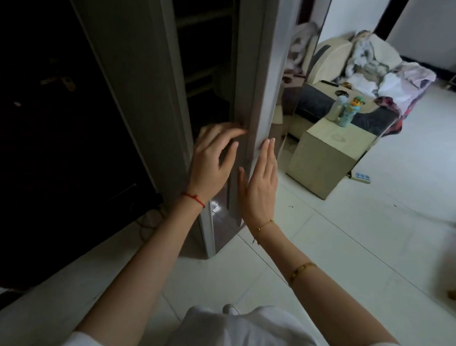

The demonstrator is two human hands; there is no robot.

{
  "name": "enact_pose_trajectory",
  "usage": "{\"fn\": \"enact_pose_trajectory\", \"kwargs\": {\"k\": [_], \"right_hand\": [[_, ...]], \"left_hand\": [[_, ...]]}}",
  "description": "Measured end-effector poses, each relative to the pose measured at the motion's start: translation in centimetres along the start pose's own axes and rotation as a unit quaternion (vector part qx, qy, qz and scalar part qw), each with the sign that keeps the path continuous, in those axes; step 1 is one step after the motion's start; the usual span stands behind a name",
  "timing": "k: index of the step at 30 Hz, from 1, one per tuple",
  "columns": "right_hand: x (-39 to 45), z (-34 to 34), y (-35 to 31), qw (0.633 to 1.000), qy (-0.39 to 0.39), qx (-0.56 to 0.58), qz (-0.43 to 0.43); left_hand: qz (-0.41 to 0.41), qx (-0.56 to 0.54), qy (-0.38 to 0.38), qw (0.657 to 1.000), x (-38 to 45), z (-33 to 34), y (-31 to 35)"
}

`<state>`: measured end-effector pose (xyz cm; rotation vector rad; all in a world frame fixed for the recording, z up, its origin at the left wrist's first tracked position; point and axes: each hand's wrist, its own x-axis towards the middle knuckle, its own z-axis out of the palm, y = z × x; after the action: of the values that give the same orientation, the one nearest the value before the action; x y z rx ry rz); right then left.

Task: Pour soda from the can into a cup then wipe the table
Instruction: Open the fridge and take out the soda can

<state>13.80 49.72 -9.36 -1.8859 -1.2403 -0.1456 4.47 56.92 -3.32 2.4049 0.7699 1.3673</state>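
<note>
I am looking down at two bare hands reaching toward a tall grey door [254, 75]. The left hand [213, 160] is curling its fingers [235, 132] around the edge of the door, with the thumb sticking out below; it is a loose bend, not a tight grip. The right hand [261, 187] is lying flat and wide against the door's face, fingers straight and close together, holding nothing. A red string [194, 199] is sitting around the left wrist, and a thin gold chain [263, 226] and a gold bangle [301, 270] are sitting on the right arm.

I am not seeing the soda can or the cup anywhere here (the space behind the door is very dark, so I cannot tell what is in there).

Off to the right, a small pale cabinet [328, 158] is standing on the white tiled floor [355, 245]. A little blue bottle with a toy head [351, 111] and a white bottle [335, 109] are standing side by side on top of it. Behind them, a pile of clothes [389, 71] is lying on a sofa. A power strip [361, 177] is lying on the floor just beside the cabinet.
</note>
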Motion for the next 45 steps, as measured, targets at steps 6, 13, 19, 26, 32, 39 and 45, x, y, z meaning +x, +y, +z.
{"fn": "enact_pose_trajectory", "kwargs": {"k": [6,13,19,26,32,39,45], "right_hand": [[0.4,-3.3,3.3,0.998,0.047,-0.032,0.006],[-0.2,-6.4,5.9,0.994,0.090,-0.048,0.045],[-0.3,-8.9,7.8,0.989,0.113,-0.056,0.080],[0.1,-11.7,11.1,0.986,0.127,-0.036,0.105],[0.9,-14.1,14.6,0.984,0.123,-0.025,0.127],[2.6,-18.0,20.3,0.986,0.096,0.009,0.140],[5.2,-22.0,26.7,0.990,0.051,0.047,0.126]], "left_hand": [[0.086,0.018,-0.016,0.996,-0.2,2.6,2.9],[0.141,-0.042,-0.063,0.987,-0.3,5.6,5.7],[0.132,-0.038,-0.008,0.990,0.5,7.0,6.6],[0.099,0.082,-0.033,0.991,2.4,8.9,6.3],[0.101,0.078,-0.041,0.991,3.2,12.1,7.9],[0.085,0.032,-0.016,0.996,3.6,16.4,12.3],[0.077,0.031,0.020,0.996,4.2,21.3,16.6]]}}
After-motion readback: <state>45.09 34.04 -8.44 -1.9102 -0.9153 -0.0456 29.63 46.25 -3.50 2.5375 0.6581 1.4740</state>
